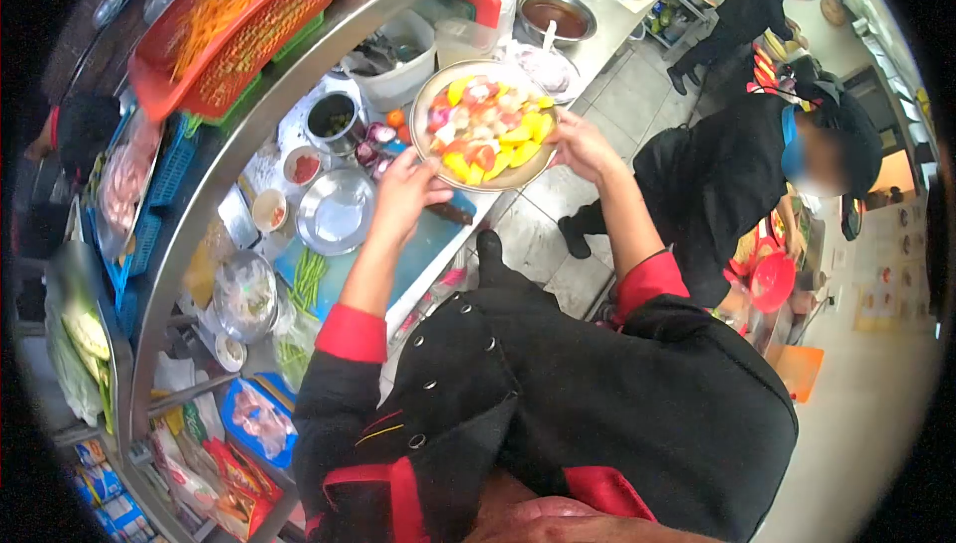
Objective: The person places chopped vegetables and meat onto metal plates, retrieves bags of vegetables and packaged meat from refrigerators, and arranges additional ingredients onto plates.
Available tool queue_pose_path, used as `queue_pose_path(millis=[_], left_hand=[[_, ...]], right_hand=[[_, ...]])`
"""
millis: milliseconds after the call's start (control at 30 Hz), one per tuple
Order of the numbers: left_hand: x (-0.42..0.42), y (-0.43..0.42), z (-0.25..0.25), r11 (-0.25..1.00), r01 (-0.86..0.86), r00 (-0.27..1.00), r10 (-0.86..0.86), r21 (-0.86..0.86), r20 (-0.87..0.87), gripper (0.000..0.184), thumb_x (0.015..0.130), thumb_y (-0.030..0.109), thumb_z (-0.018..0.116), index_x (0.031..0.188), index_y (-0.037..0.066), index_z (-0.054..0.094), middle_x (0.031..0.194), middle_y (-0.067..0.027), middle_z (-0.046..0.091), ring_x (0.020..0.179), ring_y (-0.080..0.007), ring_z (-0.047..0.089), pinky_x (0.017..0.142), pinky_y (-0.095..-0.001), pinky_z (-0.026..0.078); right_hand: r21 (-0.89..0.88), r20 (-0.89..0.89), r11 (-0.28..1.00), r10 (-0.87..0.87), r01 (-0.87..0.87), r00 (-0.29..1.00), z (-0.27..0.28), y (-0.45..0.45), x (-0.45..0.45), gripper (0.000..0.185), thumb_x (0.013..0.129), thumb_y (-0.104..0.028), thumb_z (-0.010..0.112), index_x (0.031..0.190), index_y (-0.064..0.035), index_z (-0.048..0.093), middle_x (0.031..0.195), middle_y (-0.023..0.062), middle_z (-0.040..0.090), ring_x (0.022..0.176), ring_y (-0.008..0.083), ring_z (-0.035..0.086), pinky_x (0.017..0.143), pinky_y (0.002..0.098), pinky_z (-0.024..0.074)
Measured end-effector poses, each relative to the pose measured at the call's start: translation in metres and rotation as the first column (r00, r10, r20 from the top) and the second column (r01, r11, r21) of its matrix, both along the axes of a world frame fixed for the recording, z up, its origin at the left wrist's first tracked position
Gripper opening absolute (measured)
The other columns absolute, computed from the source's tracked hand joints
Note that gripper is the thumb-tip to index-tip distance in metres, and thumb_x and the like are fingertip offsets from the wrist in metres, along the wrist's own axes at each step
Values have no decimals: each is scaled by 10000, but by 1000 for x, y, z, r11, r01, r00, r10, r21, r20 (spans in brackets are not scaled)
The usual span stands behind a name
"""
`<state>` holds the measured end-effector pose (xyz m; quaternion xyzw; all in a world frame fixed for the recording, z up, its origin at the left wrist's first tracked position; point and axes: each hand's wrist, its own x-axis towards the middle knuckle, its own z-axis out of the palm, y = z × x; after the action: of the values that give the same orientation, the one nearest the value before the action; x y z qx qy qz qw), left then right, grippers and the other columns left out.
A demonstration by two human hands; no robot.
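A round metal plate (520,176) is held up in front of me, over the counter's edge. Cut yellow and red vegetables (485,132) with pale chunks lie heaped in it. My left hand (406,192) grips the plate's near left rim, fingers closed on it. At its right rim, my right hand (586,147) is closed with the thumb on top. Below my left hand lie a blue cutting board (344,279), green beans or stalks (309,277) and an empty-looking metal bowl (337,210). A knife handle (450,213) shows just under the plate.
Red onions (374,147), a dark metal pot (335,125) and a white bucket (398,85) stand left of the plate. A red basket (234,35) of shredded carrot sits on the upper shelf. Two co-workers in dark clothes (707,184) work to the right, across the tiled aisle.
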<state>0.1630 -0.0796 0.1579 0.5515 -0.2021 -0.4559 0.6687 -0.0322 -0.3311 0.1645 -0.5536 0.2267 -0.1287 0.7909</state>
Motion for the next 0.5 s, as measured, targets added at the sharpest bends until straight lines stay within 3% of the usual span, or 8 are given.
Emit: queue_pose_path(millis=[100,200,267,333,400,500], left_hand=[[9,-67,14,996,64,998,-65,-60,-16,603,1000,210,579,1496,31,287,1193,-175,640,934,-247,708,699,-314,588],[21,-91,14,978,209,977,-208,25,-43,553,1005,236,564,1482,81,330,1202,-165,641,977,-254,691,733,-319,592],[35,-89,-15,961,259,964,-251,98,-88,522,1005,241,562,1464,85,368,1210,-155,642,974,-251,692,748,-323,588],[38,-82,-27,957,203,975,-178,207,-136,492,1002,242,562,1441,83,406,1217,-148,641,980,-252,691,767,-332,581],[40,-68,-41,955,132,971,-71,266,-227,491,998,249,567,1434,81,416,1233,-154,631,981,-259,690,779,-346,575],[36,-40,-50,923,2,960,106,385,-259,504,996,256,571,1435,73,405,1256,-166,626,999,-267,687,806,-370,566]], right_hand=[[128,53,976,-184,176,982,3,-86,1,502,873,-56,523,1371,-28,463,1161,107,657,913,224,686,735,350,604],[72,115,938,-345,338,932,-22,-186,-2,507,876,-32,509,1378,-23,432,1194,123,637,948,239,680,751,370,606],[63,150,893,-451,446,880,-41,-257,-1,505,877,-14,500,1376,-28,423,1225,127,615,989,250,668,785,382,598],[59,177,835,-549,548,817,-58,-328,-3,504,877,4,491,1374,-33,413,1256,131,592,1031,260,657,819,393,591],[63,173,682,-726,728,666,-73,-396,-5,527,877,46,489,1383,-64,388,1276,133,561,1016,274,656,803,415,600],[27,121,581,-810,814,574,-108,-491,-12,540,886,84,462,1387,-91,359,1284,139,543,1029,310,649,762,440,630]])
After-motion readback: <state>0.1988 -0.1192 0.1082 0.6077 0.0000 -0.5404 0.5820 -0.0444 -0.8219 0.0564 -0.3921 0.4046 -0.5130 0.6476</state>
